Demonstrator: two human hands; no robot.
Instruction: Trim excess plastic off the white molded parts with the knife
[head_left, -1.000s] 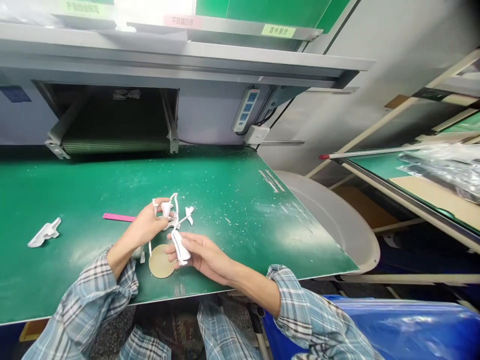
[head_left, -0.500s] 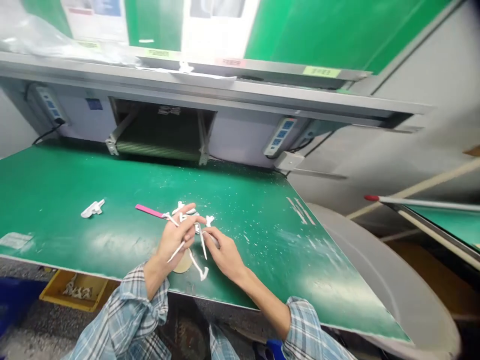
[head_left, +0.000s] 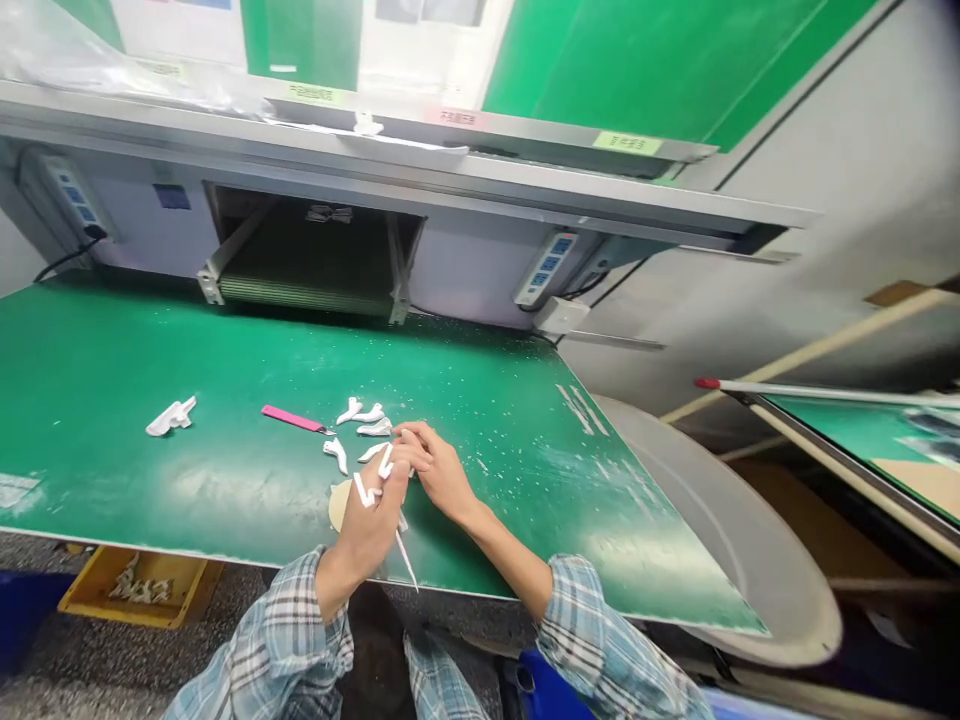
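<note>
My left hand (head_left: pixel 367 530) is closed around a thin white plastic runner (head_left: pixel 406 562), whose spike juts out below the palm and whose bent ends show by the fingers. My right hand (head_left: pixel 439 475) sits against those fingers, its fingertips near the runner; any grip there is hidden. Several curved white plastic pieces (head_left: pixel 360 412) lie just beyond my hands on the green mat (head_left: pixel 112 480). A round tan disc (head_left: pixel 339 505) lies partly under my left hand. Farther left are a pink-handled tool (head_left: pixel 292 418) and a larger white plastic piece (head_left: pixel 171 416).
A shelf with power strips (head_left: pixel 551 268) overhangs the mat's far side. A large grey round tub (head_left: pixel 757 540) stands beyond its right edge. Below the near edge, a yellow crate (head_left: pixel 139 590) holding white parts sits on the floor.
Several curved white pieces now lie loose on the mat instead of on the runner. My hands have moved closer together, and the left hand has shifted toward the mat's near edge.
</note>
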